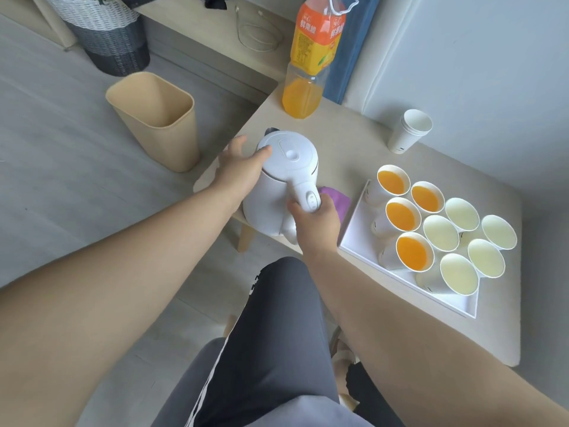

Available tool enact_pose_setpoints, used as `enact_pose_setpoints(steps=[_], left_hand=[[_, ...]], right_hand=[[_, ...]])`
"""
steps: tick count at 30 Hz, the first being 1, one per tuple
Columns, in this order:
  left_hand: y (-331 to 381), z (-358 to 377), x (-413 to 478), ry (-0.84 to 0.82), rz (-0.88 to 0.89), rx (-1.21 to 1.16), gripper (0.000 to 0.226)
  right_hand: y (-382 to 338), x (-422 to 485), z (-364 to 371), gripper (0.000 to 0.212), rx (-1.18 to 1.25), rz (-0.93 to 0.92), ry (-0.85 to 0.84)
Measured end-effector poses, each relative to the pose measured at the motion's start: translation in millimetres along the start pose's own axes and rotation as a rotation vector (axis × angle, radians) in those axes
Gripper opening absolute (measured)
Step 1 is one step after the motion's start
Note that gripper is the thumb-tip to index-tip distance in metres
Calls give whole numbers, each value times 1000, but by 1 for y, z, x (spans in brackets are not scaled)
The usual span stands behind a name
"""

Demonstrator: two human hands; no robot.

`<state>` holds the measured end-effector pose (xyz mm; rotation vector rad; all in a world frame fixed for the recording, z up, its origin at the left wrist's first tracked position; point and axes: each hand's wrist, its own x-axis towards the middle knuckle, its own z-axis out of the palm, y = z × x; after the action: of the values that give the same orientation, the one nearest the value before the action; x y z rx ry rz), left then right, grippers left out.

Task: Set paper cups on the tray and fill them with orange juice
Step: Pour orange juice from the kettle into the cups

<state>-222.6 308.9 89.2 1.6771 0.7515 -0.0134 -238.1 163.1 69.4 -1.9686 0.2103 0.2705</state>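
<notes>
A white tray (354,238) on the pale table holds several paper cups. Some hold orange juice, like the cup (412,252) at the tray's near left; others, like the cup (458,274), show a pale inside. A white electric kettle (286,167) stands left of the tray. My right hand (317,220) grips its handle. My left hand (243,167) rests against the kettle's left side, thumb on the lid. An orange juice bottle (308,72), partly full, stands at the table's far edge. A stack of spare cups (409,131) stands behind the tray.
A purple cloth (337,198) lies between kettle and tray. A beige bin (157,118) stands on the floor left of the table, a woven basket (107,35) beyond it. My knees in grey trousers (271,334) are below the table edge.
</notes>
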Motion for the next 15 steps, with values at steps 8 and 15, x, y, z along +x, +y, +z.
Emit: enact_pose_setpoints(steps=[8,15], left_hand=[[-3,23,7,-59,71,-74,42],[17,22,-4,-112,70,-45,32]], right_hand=[[5,7,-4,17,83,0,-24],[-7,2,-19,20,186,12,2]])
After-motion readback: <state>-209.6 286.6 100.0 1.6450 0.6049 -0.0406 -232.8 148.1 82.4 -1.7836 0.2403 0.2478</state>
